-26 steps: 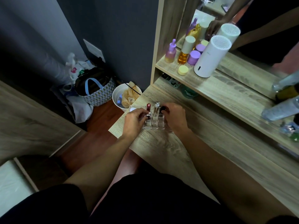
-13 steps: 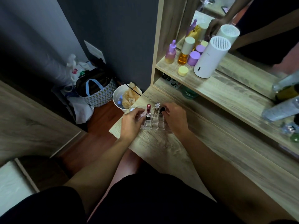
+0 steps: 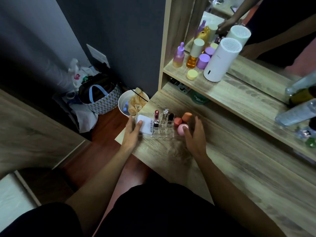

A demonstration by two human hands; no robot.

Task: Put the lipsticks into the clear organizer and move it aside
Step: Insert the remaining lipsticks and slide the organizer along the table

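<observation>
The clear organizer (image 3: 162, 131) stands near the left end of the wooden vanity top (image 3: 222, 168). A dark red lipstick (image 3: 156, 115), a silver-capped lipstick (image 3: 165, 113) and a black lipstick (image 3: 171, 117) stand upright in its slots. A white box (image 3: 144, 125) fills its left part, and orange and pink makeup sponges (image 3: 181, 130) lie at its right end. My left hand (image 3: 132, 134) is at the organizer's left end, fingers apart, thumb resting on the white box. My right hand (image 3: 195, 134) is spread at the right end, one fingertip by the pink sponge.
The vanity's left edge drops off just beside the organizer, with a white bin (image 3: 132, 103) and a patterned bag (image 3: 102, 98) on the floor below. A shelf holds bottles, jars and a white cylinder (image 3: 220, 60). Clear bottles (image 3: 295, 110) lie at the right, before the mirror.
Both hands have let go of the lipsticks and moved apart to the organizer's two ends, uncovering the white box and the sponges. The lipsticks stand in the slots.
</observation>
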